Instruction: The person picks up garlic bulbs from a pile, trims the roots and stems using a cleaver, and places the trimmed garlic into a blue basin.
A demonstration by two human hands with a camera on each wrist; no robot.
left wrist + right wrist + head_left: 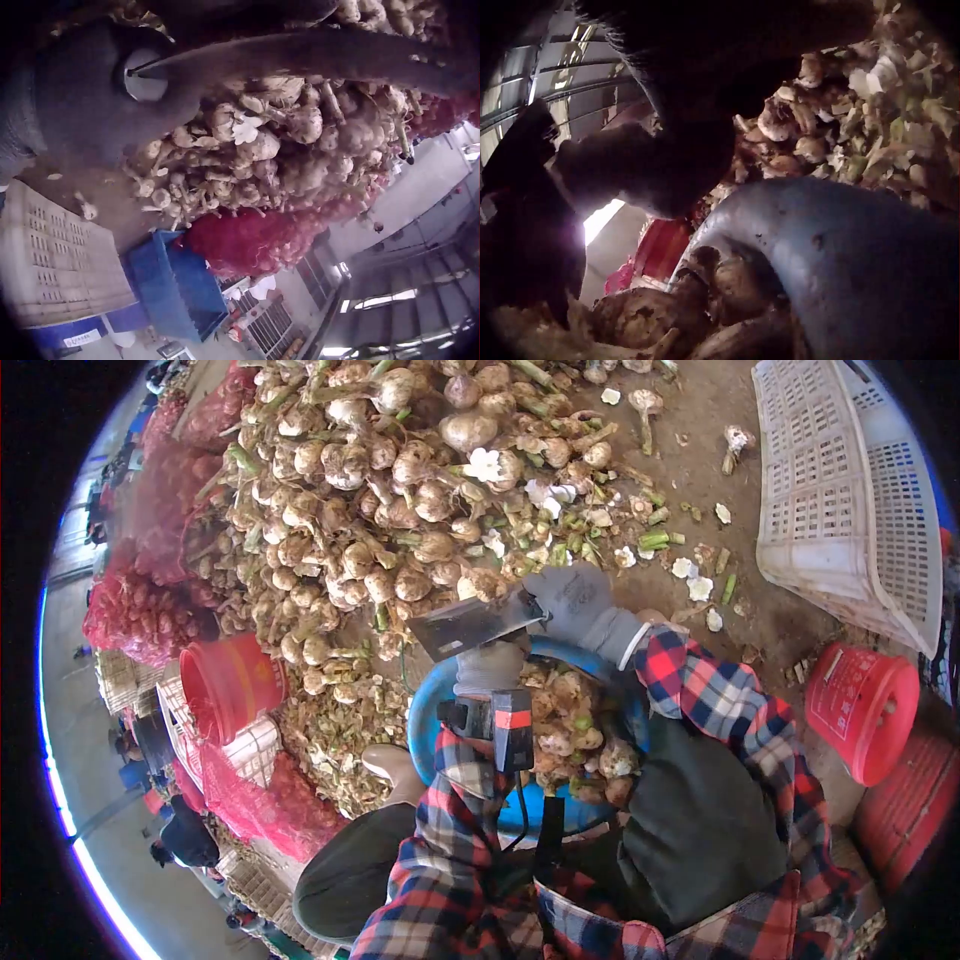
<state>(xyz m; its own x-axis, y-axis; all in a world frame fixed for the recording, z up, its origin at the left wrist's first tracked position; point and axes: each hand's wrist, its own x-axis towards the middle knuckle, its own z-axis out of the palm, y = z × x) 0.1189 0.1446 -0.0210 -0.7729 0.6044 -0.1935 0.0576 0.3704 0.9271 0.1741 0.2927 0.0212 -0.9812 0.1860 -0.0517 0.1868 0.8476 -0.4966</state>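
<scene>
In the head view my right hand, in a grey glove, grips the handle end of a broad, dark-bladed knife. The blade reaches left, across and above my gloved left hand. That hand's fingers are hidden behind the blade, so I cannot tell what they hold. A garlic bulb shows just beyond the blade's far edge. Below both hands stands a blue tub between the knees, with trimmed garlic bulbs inside. From the right wrist, the tub's rim fills the foreground, and the hands are dark.
A large heap of stemmed garlic lies ahead, with cut stems beside it. White crates stand at the right. Red buckets flank both sides, and red mesh sacks lie left. In the left wrist view stands a blue bin.
</scene>
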